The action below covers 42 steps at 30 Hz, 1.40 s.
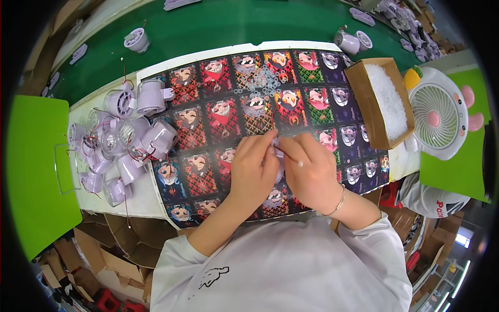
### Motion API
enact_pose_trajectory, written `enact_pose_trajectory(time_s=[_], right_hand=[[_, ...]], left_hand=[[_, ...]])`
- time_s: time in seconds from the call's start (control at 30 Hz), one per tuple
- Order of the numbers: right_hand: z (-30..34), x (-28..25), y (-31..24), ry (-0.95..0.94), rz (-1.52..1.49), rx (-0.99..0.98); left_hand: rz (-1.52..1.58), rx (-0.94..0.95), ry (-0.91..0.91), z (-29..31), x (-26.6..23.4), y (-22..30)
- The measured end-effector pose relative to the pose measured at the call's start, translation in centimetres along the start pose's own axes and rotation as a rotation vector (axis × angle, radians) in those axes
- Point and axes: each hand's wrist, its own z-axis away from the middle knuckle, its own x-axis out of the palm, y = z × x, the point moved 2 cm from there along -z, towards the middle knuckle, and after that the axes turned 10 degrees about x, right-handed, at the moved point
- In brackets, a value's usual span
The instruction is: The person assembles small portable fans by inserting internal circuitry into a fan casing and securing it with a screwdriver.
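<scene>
Over the middle of the mat, my left hand and my right hand meet, with fingers closed round a small lavender plastic housing. Both hands grip it, and the fingers cover most of it. A thin red wire rises from between the fingertips. Beyond the hands, several small translucent rings lie in a loose heap on the mat. To the left sits a pile of lavender housings with red and black wires. Some of them have clear covers.
A printed mat with rows of cartoon figures covers the worktable. At right stand a cardboard box of small clear pieces and a white fan. Behind runs a green conveyor belt with scattered lavender parts. Cardboard boxes are below.
</scene>
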Motion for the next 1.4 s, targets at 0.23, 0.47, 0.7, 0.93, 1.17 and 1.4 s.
enact_pose_trajectory(time_s=[0.23, 0.47, 0.7, 0.93, 1.17, 1.4], right_hand=[[-3.3, -1.9, 1.0, 0.026, -0.067, 0.081], [-0.1, 0.1, 6.9, 0.094, 0.153, 0.242], [0.5, -1.4, 1.5, -0.062, -0.375, 0.066], [0.5, -0.6, 1.6, -0.119, -0.45, 0.278], [0.5, 0.7, 2.1, -0.12, -0.664, 0.524], [2.0, 0.7, 0.3, -0.236, -0.76, 0.231]], left_hand=[[0.111, 0.008, 0.007, 0.7, 0.6, 0.0], [0.173, 0.002, -0.043, 0.3, 0.5, 0.3], [0.15, 0.06, -0.033, 0.3, 0.2, 0.0], [0.14, 0.095, -0.04, 0.5, 0.5, -0.3], [0.143, 0.096, -0.022, 0.4, 0.8, -0.5], [0.283, 0.053, 0.049, 0.7, -0.8, -0.2]])
